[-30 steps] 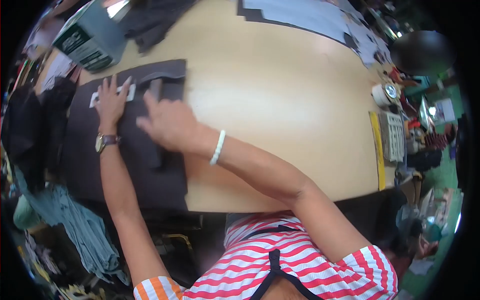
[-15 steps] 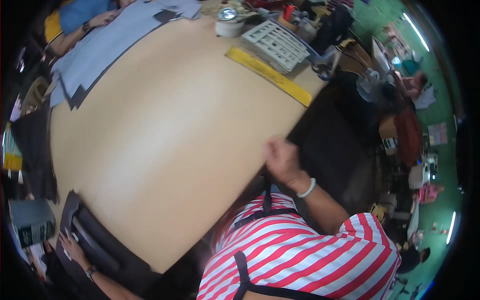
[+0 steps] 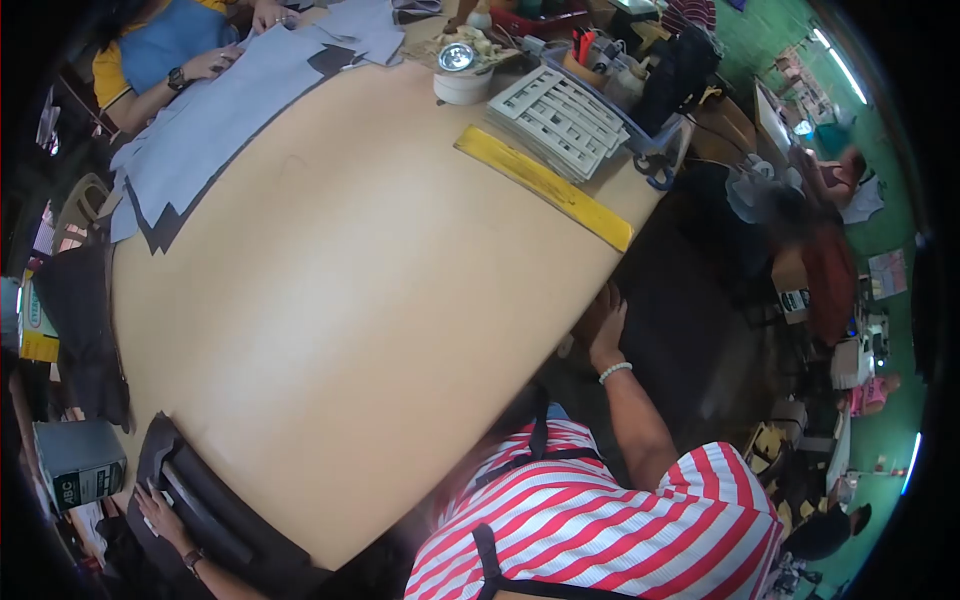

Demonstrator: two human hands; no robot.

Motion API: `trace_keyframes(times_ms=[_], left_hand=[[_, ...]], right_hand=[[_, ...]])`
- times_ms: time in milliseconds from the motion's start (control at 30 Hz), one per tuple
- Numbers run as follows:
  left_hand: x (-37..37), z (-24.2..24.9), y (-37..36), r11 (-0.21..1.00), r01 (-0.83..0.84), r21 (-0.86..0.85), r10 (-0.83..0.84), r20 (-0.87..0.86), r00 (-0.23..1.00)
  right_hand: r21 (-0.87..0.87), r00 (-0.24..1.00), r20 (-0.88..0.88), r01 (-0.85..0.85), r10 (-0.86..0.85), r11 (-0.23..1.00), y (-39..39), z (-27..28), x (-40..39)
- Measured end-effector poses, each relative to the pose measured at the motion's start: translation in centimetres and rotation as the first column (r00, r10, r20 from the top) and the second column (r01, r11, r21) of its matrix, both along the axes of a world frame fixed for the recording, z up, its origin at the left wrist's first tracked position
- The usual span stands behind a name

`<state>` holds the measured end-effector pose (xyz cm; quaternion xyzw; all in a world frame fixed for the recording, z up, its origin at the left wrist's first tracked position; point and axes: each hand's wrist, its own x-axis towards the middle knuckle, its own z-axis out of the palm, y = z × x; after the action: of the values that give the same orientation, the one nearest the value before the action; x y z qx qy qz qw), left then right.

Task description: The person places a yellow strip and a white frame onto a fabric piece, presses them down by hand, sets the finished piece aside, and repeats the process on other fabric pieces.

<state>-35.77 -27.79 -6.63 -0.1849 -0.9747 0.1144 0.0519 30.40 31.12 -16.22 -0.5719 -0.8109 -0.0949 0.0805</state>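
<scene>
My left hand (image 3: 165,518) lies with fingers spread on dark folded material (image 3: 215,515) at the table's lower left corner. A small pale item shows beside its fingers, too small to identify. My right hand (image 3: 605,325), below a bracelet of pale beads (image 3: 615,371), is at the table's right edge, next to dark material (image 3: 665,320). Its fingers are stretched out and partly shaded; nothing is visible in them. Above it, a yellow ruler (image 3: 545,188) lies slantwise on the tabletop (image 3: 340,300), its lower end at the edge.
Grey sheets (image 3: 215,120) with dark edges lie at upper left, under a co-worker's hand (image 3: 210,63). Stacked pale slotted templates (image 3: 555,115), a round white container (image 3: 462,85) and a tool bin (image 3: 640,120) stand at upper right. A labelled box (image 3: 80,465) is at far left.
My right hand has moved from over the table edge to a place beside it, and its bent fingers have straightened. My left hand stays on the dark material. The whole view has shifted slightly.
</scene>
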Motion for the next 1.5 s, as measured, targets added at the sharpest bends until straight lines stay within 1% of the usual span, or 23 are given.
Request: trace_keyframes(times_ms=[100,167,267,400,467,567,700,800,933,1000,1067,1100,1133,1167,1200,1233,1267,1300,1333,1367,1433,1467,1500], left_hand=[[0.3,-0.5,-0.2,0.996,0.003,0.086,-0.002,-0.01,1.0],[-1.1,-1.5,-1.9,0.993,0.062,0.096,-0.056,-0.061,0.997],[8.3,5.7,9.3,0.943,-0.333,-0.019,0.312,-0.303,0.901],[5.8,3.7,8.0,0.984,0.132,0.12,-0.037,-0.588,0.808],[7.5,4.3,11.6,0.852,0.466,0.239,-0.21,-0.659,0.722],[13.9,7.8,18.3,0.854,0.462,0.24,-0.223,-0.634,0.74],[17.2,9.2,21.6,0.819,0.492,0.296,-0.291,-0.525,0.8],[19.3,9.4,22.5,0.75,0.485,0.45,-0.341,-0.365,0.866],[25.1,10.2,25.3,0.633,0.531,0.564,-0.497,-0.231,0.837],[29.0,9.4,27.5,0.517,0.349,0.782,-0.543,-0.015,0.839],[33.3,7.6,30.3,0.312,0.115,0.943,-0.731,0.161,0.663],[35.6,7.0,32.2,0.207,-0.024,0.978,-0.837,0.19,0.514],[38.1,7.9,34.5,0.215,-0.163,0.963,-0.888,0.262,0.377],[40.3,8.7,36.3,0.236,-0.295,0.926,-0.924,0.308,0.229],[42.2,8.4,37.2,0.232,-0.453,0.861,-0.917,0.349,0.195],[43.2,7.6,37.4,0.222,-0.596,0.772,-0.909,0.384,0.159],[43.0,6.6,36.9,0.346,-0.701,0.624,-0.906,0.416,-0.077],[43.1,4.9,35.9,0.301,-0.796,0.525,-0.888,0.458,-0.033],[43.1,3.6,35.0,0.24,-0.876,0.419,-0.863,0.504,0.004],[42.4,3.1,34.8,0.129,-0.92,0.369,-0.85,0.519,0.089],[39.9,2.8,34.0,-0.12,-0.955,0.271,-0.791,0.556,0.257],[38.8,3.2,33.1,-0.161,-0.938,0.308,-0.763,0.564,0.316],[37.5,3.8,31.8,-0.2,-0.918,0.344,-0.73,0.573,0.373]], right_hand=[[0.166,0.984,-0.107,-0.124,0.143,0.978,1.5,-0.4,1.9],[0.128,0.98,-0.161,-0.101,0.121,0.987,1.9,0.0,2.2],[0.144,0.955,-0.272,-0.079,0.116,0.986,2.2,1.0,2.5],[0.068,0.938,-0.346,-0.004,0.027,0.998,3.6,-0.1,4.4],[-0.053,0.889,-0.45,0.066,-0.083,0.996,4.2,0.1,4.8],[-0.348,0.691,-0.653,0.089,-0.309,0.933,4.9,3.1,5.0],[-0.444,0.195,-0.876,0.036,-0.442,0.895,6.2,2.4,7.0],[-0.454,-0.034,-0.887,-0.111,-0.46,0.884,7.4,2.5,9.4],[-0.337,-0.1,-0.938,0.019,-0.333,0.941,7.4,7.9,9.7],[-0.236,-0.249,-0.937,-0.069,-0.246,0.969,6.0,14.4,6.2],[-0.219,-0.244,-0.939,-0.121,-0.243,0.968,3.3,19.7,1.5],[-0.191,-0.114,-0.971,-0.161,-0.21,0.968,2.2,20.4,-0.9],[-0.043,0.245,-0.969,-0.242,0.018,0.969,0.6,20.7,-4.0],[0.166,0.561,-0.76,-0.319,0.327,0.933,-1.0,21.1,-7.0],[0.374,0.676,-0.48,-0.418,0.559,0.828,-2.7,21.4,-10.0],[0.538,0.576,-0.417,-0.467,0.703,0.702,-3.6,19.8,-14.0],[0.269,0.357,-0.683,-0.688,0.637,0.674,-5.0,19.7,-17.2],[0.027,0.122,-0.96,-0.858,0.254,0.514,-6.4,19.5,-20.3],[-0.135,0.077,-0.984,-0.911,-0.162,0.389,-7.8,19.4,-23.5],[-0.049,-0.008,-0.985,-0.944,-0.171,0.326,-8.9,18.4,-25.8],[-0.149,0.12,-0.979,-0.971,-0.163,0.185,-8.8,18.2,-26.8],[-0.2,0.183,-0.971,-0.974,-0.15,0.106,-8.7,18.0,-27.3],[-0.064,0.107,-0.983,-0.964,0.152,0.259,-8.5,16.6,-27.7]])
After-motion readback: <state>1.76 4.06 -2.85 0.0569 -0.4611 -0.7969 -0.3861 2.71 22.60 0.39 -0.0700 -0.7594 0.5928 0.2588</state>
